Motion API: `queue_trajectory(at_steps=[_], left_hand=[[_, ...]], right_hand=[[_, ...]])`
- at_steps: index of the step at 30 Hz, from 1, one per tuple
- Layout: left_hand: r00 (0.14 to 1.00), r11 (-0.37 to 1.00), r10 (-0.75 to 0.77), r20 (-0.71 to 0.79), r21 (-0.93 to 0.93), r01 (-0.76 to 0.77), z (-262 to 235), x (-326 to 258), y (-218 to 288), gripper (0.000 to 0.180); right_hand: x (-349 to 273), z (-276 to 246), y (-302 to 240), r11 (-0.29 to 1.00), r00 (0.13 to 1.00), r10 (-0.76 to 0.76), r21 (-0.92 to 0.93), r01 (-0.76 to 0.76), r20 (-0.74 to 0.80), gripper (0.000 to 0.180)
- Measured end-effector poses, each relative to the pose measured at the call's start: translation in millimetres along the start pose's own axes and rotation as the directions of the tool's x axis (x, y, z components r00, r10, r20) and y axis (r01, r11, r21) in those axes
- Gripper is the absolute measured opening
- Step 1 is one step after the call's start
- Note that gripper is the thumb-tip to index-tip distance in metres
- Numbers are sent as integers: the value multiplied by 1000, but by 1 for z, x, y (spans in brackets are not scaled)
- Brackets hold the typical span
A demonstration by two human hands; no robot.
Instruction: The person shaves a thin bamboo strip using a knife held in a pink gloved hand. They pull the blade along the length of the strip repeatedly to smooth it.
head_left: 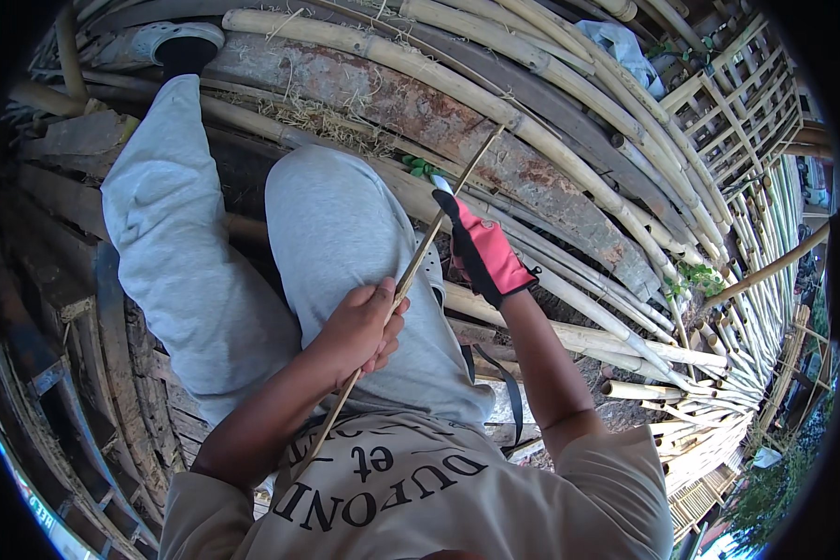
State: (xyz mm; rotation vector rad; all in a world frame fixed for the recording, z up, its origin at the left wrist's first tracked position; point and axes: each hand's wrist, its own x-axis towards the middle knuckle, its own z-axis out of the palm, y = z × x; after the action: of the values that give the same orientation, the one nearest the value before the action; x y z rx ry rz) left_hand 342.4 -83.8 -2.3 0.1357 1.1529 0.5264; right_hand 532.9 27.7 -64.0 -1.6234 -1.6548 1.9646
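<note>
A long, thin bamboo strip [481, 157] slants across me, from my shirt past my raised knee toward the far right. My left hand [357, 329] is bare and closed around its middle, thumb on top. Farther up the strip is my right hand [481, 245], in a pink and black glove, held close against the strip's right side. A short, narrow, pale piece [441, 185] sticks out at the glove's far end; I cannot tell what it is. The right fingers are mostly hidden behind the back of the glove.
Bamboo poles [383, 47] lie lengthwise beyond my legs, beside a weathered plank [345, 84]. Many cut bamboo lengths [719, 373] are heaped at right, below a woven bamboo lattice [728, 103]. Wooden boards [65, 205] lie at left. My grey-trousered knee [327, 205] rises beside the strip.
</note>
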Motion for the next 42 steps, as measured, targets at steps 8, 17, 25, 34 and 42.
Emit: queue_trajectory(at_steps=[8,17,25,34,42], left_hand=[[1000,998,-31,-1,-48,31,0,3,-3,45],[1000,997,-26,0,-71,26,2,-1,-1,45],[1000,999,-8,-8,-43,8,-1,5,5,45],[1000,999,-31,5,-19,31,4,1,2,44],[1000,1000,-8,-5,-21,8,8,8,3,44]], right_hand=[[2,0,12,999,998,-26,-26,24,-51,56],[-5,-6,-9,990,991,70,116,-83,116,60],[-5,1,-15,960,976,184,190,-204,119,54],[1,-14,12,996,993,-65,-47,70,98,55],[-5,-12,12,945,974,165,260,-201,153,45]])
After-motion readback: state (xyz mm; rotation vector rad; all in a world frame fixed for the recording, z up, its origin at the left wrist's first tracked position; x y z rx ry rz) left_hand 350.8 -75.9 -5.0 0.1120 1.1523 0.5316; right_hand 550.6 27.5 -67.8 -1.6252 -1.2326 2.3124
